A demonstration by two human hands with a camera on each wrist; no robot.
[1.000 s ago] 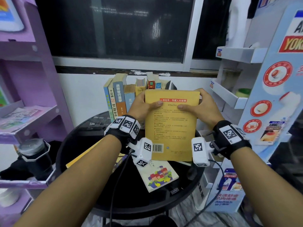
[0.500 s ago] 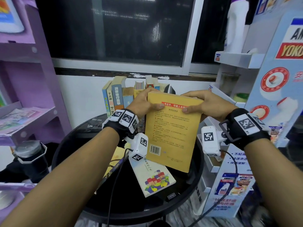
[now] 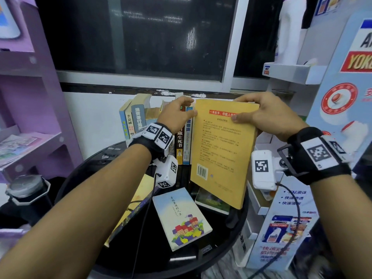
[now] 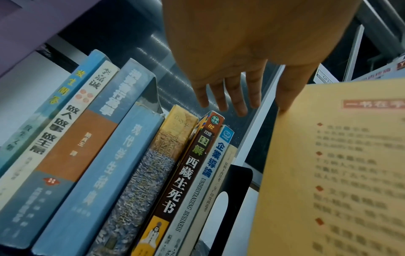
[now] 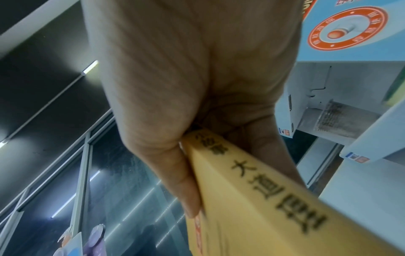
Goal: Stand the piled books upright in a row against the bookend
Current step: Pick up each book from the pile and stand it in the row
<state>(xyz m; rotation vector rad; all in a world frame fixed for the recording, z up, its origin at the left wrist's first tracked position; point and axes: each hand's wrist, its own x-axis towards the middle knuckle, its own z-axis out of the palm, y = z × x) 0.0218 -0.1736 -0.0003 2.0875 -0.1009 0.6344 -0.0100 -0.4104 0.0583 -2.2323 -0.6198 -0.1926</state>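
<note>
— Two hands up on my feed, both at one yellow book (image 3: 222, 152). What do you read on the right?

— I see the right hand (image 3: 267, 115) clamped on the book's top edge, thumb on the back cover, the other fingers behind it. The right wrist view shows the spine wedged between thumb and palm.

— And the left hand (image 3: 177, 115)?

— Fingers straight and slightly apart, stretched above the tops of the standing books (image 4: 122, 155). Only its thumb (image 4: 291, 93) touches the yellow book's upper left corner. It grips nothing.

— Where does the book sit?

— Held in the air, nearly upright, tilted a little, back cover toward me, just right of the row. The black bookend (image 4: 232, 199) stands at the row's right end, between the last spine and the yellow book.

— What lies on the desk (image 3: 84, 178)?

— I count a pale book with coloured houses (image 3: 181, 218) lying flat in front, a green-covered one (image 3: 213, 200) partly under the held book's lower edge, and a large thin yellow one (image 3: 136, 206) under my left forearm. A cable runs across it.
</note>
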